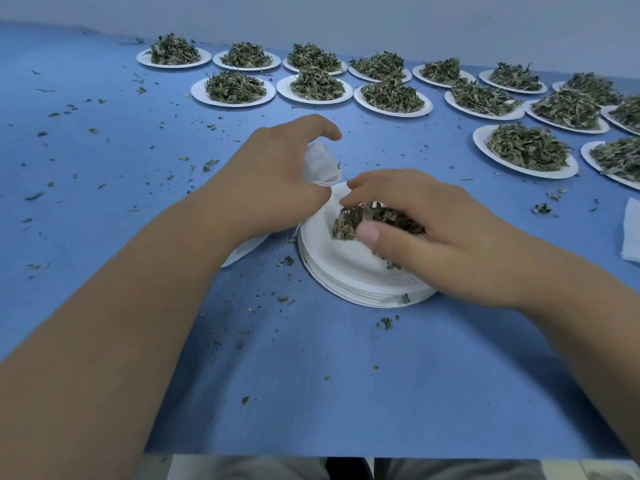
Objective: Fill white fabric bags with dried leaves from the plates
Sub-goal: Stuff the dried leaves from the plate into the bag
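Paper plates (198, 93) of leaves (235, 85) across blue table (311, 375)

Illumination is even, diffuse and cool, giving the whole frame a bluish cast. Shadows are faint and soft-edged; a weak one sits beneath the stack of white paper plates (349, 275) on the blue cloth-covered table (311, 393). No glare or blown highlights appear. Wide-angle distortion bows the table's far edge and stretches the bare forearms (104, 341) toward the lower corners. The distant white paper plates heaped with dried green leaves (235, 88) render slightly soft; the centre is sharpest.
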The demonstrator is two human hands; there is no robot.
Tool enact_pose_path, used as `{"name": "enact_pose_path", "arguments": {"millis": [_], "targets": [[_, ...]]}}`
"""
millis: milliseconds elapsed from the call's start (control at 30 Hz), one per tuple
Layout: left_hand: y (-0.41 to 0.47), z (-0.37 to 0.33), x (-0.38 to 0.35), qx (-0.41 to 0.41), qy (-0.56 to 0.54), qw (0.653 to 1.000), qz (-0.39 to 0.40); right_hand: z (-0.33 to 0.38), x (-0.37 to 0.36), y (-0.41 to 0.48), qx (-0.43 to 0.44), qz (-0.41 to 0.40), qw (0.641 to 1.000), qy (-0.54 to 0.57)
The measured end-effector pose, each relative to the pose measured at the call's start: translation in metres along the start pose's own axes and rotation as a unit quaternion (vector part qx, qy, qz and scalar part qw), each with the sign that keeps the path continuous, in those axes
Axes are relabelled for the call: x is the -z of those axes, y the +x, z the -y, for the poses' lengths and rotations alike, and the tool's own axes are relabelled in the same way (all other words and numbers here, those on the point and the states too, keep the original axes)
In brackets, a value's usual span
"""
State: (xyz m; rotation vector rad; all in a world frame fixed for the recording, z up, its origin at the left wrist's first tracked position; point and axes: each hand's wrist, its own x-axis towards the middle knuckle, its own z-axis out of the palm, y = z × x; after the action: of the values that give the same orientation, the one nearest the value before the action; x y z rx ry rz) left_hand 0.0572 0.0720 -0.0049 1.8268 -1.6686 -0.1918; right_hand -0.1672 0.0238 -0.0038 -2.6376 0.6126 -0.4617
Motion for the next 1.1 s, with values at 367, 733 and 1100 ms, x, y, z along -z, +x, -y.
{"name": "enact_pose_path", "arguments": {"millis": [367,733,1100], "targets": [[0.000,0.002,0.000,-0.002,0.010,1.000,0.001,0.004,-0.013,0.000,0.029,0.069,0.991,-0.111],[-0.001,0.000,-0.001,-0.013,0.002,1.000,0.007,-0.006,-0.013,0.007,0.009,0.023,0.999,-0.027],[-0.001,0.000,-0.002,-0.017,0.004,1.000,0.012,-0.005,-0.009,0.025,-0.015,-0.031,0.995,-0.096]]}}
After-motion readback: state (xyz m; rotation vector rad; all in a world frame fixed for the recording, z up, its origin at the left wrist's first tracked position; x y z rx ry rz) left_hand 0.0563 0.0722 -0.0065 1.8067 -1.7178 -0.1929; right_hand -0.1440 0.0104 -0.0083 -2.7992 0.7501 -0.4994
